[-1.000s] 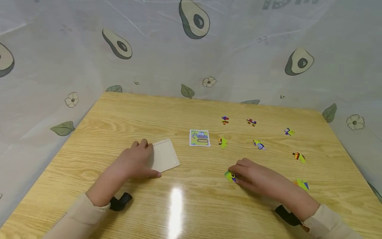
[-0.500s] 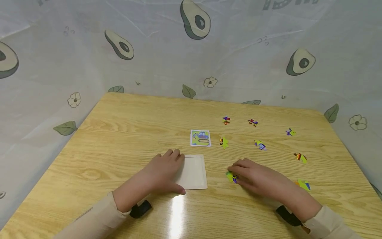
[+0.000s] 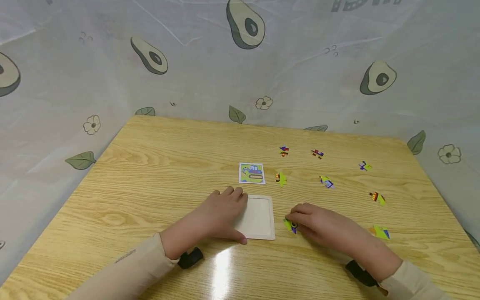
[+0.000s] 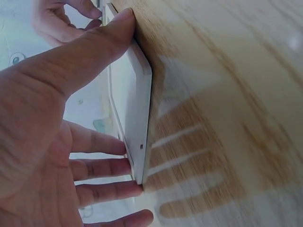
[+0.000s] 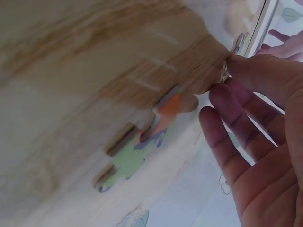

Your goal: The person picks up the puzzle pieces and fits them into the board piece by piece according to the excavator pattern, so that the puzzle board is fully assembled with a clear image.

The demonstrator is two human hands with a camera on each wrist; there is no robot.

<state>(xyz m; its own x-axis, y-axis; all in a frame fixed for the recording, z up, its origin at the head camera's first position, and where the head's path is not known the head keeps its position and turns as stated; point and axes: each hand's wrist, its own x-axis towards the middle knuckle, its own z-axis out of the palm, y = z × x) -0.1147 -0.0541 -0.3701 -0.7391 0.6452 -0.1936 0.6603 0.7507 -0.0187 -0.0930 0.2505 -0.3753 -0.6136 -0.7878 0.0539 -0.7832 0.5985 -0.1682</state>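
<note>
A shallow white puzzle tray point(image 3: 272, 216) lies on the table in the middle of the head view. My left hand point(image 3: 221, 214) spans its left part, thumb at the near edge and fingertips at the far edge. In the left wrist view the fingers point(image 4: 102, 168) are spread along the tray's side. Just right of the tray, my right hand point(image 3: 320, 223) pinches a green, yellow and purple puzzle piece point(image 3: 288, 225) between thumb and fingertips, low at the tabletop. The right wrist view shows this piece point(image 5: 239, 42) edge-on, partly hidden by the thumb.
Behind the tray lies a square picture card point(image 3: 251, 173) showing a digger. Several loose puzzle pieces are scattered right of it, including a green one point(image 3: 281, 179) and a yellow-blue one point(image 3: 381, 231) beside my right forearm. A patterned curtain point(image 3: 195, 75) borders the wooden table point(image 3: 157, 162).
My left hand has slid the tray rightward and nearer, turning it square to the table, so it now lies close to the right hand. The right hand stays almost in place with its piece.
</note>
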